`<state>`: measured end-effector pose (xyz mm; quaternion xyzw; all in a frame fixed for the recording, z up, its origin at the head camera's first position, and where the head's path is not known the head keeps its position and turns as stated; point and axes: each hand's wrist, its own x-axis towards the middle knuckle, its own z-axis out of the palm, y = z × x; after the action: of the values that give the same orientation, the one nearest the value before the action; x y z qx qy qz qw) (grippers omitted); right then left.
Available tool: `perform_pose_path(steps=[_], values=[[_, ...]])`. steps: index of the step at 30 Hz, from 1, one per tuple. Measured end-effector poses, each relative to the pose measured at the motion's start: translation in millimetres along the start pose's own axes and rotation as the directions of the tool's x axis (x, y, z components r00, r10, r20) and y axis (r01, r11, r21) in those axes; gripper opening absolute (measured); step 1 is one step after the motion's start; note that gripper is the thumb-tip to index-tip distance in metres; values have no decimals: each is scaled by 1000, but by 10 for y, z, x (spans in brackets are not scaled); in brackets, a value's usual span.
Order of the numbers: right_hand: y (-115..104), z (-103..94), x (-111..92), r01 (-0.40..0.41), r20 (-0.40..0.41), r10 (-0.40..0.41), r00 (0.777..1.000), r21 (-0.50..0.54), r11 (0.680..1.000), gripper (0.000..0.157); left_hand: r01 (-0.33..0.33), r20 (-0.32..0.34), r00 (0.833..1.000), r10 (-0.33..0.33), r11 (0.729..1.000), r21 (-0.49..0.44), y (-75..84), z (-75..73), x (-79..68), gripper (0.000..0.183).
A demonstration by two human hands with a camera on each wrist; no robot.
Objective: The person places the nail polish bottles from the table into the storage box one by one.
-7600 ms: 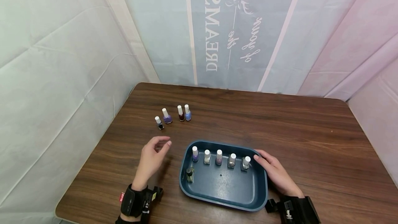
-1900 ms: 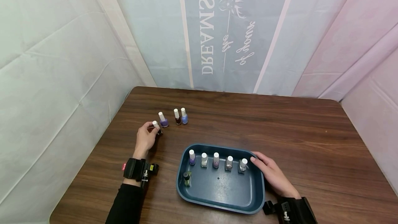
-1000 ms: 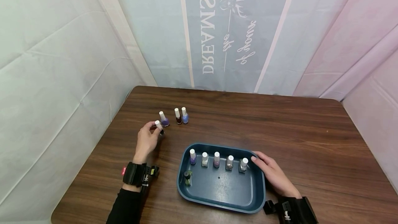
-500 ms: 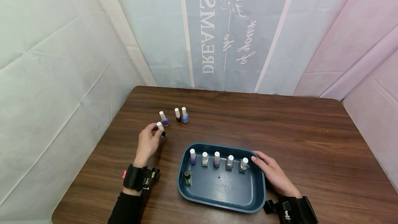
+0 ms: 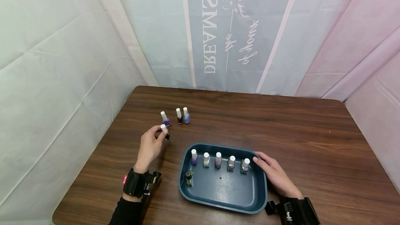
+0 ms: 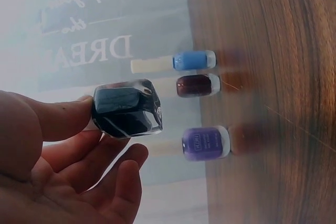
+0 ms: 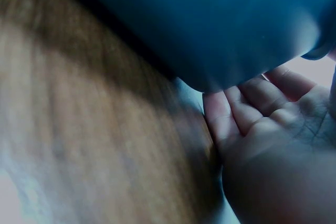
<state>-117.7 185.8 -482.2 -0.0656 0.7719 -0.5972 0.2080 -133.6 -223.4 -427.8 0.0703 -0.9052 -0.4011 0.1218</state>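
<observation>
My left hand [image 5: 150, 148] pinches a dark nail polish bottle [image 5: 167, 136] by its white cap, between thumb and fingers. In the left wrist view that black bottle [image 6: 126, 109] is tilted, its base toward the camera. Just behind it stands a purple nail polish bottle [image 5: 166, 122]. A dark red bottle [image 5: 180, 119] and a blue bottle [image 5: 186, 118] are close together further right. My right hand [image 5: 278, 176] grips the right end of a blue tray [image 5: 225, 195], thumb over the rim. The right wrist view has its fingers [image 7: 257, 98] against the tray's outer wall.
Along the tray's far side runs a row of several white-capped polish bottles, from a purple bottle [image 5: 194, 159] to a clear bottle [image 5: 245, 166]. A dark green bottle [image 5: 189, 179] stands at the tray's left. The wooden table [image 5: 297, 124] meets hanging cloth behind.
At first my left hand held nothing near the tray; it reached out and took the dark polish bottle by the cap. Since then hand and bottle have shifted slightly right. The right hand stays.
</observation>
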Motion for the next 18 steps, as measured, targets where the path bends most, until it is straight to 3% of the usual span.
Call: perform_pose_path(steps=[18], values=[[8,6,8,-14,-11,14,1000,-4,1000,49,-45,12,999,44,999,14,73,-5,-157,24]])
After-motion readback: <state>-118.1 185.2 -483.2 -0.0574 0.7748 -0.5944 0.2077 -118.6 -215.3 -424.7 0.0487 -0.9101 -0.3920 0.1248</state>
